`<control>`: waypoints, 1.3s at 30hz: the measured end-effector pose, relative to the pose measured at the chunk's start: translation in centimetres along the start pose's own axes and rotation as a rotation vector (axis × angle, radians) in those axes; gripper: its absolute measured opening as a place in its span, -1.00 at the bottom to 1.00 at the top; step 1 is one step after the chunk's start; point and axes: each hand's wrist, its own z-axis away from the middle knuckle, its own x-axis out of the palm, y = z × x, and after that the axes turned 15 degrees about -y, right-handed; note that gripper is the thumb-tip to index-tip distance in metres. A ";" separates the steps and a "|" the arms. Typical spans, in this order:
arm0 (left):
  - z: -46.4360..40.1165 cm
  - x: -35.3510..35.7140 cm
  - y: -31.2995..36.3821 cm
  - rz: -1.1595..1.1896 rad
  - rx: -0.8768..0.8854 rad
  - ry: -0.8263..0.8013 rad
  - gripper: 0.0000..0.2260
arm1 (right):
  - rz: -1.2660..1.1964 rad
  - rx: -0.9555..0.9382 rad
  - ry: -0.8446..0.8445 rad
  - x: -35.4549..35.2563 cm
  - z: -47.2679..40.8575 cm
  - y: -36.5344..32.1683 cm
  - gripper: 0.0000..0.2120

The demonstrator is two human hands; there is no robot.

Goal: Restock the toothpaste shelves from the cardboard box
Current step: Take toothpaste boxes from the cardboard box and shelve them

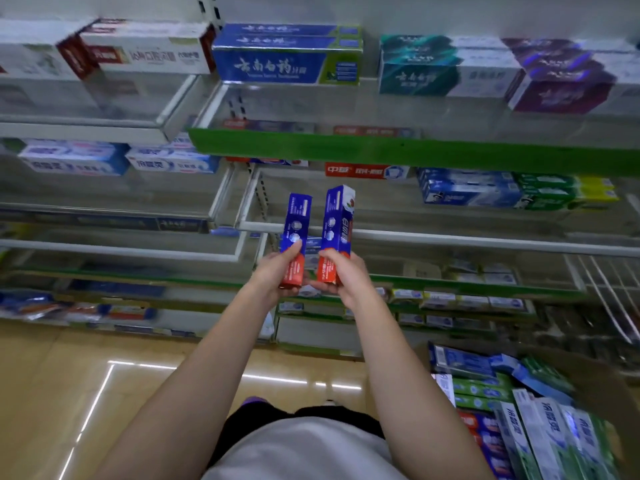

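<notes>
While my left hand (pixel 275 273) and right hand (pixel 341 275) are clamping each light, stiff toothpaste carton (pixel 295 233) low at centre frame, I'm judging gentle end grips safest.

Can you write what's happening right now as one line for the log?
left hand: grips blue-and-red toothpaste carton upright | right hand: grips second blue-and-red carton upright | cartons: apart, before shelves | brown cardboard box: still stocked

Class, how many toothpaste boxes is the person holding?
2: one box upright in the left hand, one box upright in the right hand, side by side.
</notes>
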 end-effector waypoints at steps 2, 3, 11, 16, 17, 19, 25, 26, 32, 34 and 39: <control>-0.2 -0.4 0.2 -0.023 0.006 -0.003 -0.30 | 0.004 0.007 0.025 0.3 -0.8 0.4 -0.62; -0.2 -0.6 0.2 -0.055 0.003 -0.004 -0.25 | 0.018 0.006 0.036 0.6 -1.1 0.6 -0.62; 0.5 -6.8 -0.5 -0.394 -0.171 -0.149 -0.52 | 0.143 0.035 0.176 4.4 -3.0 3.1 -0.75; 1.7 -12.8 0.5 -0.263 -0.039 -0.152 -0.55 | 0.145 0.033 0.236 11.3 -4.2 6.6 -0.79; 2.0 -13.9 1.1 -0.236 0.013 -0.141 -0.59 | 0.168 0.053 0.222 13.1 -4.4 7.4 -0.79; 2.4 -16.0 2.4 -0.196 0.114 -0.114 -0.66 | 0.243 0.104 0.175 16.4 -5.0 8.9 -0.74; 2.7 -24.3 4.1 -0.307 0.305 0.085 -0.80 | 0.290 0.022 0.136 24.3 -6.6 10.3 -0.85; 2.5 -25.7 3.9 -0.337 0.245 0.122 -0.81 | 0.290 -0.023 0.131 25.4 -7.0 10.2 -0.86; 3.4 -30.4 3.8 -0.321 0.195 0.065 -0.77 | 0.379 -0.128 0.212 29.6 -10.5 11.0 -0.64; 3.7 -31.5 4.7 -0.300 0.298 0.068 -0.79 | 0.360 0.011 0.238 29.9 -11.4 12.4 -0.63; 2.9 -32.8 5.8 -0.242 0.348 0.113 -0.83 | 0.346 0.011 0.240 31.0 -12.5 14.0 -0.65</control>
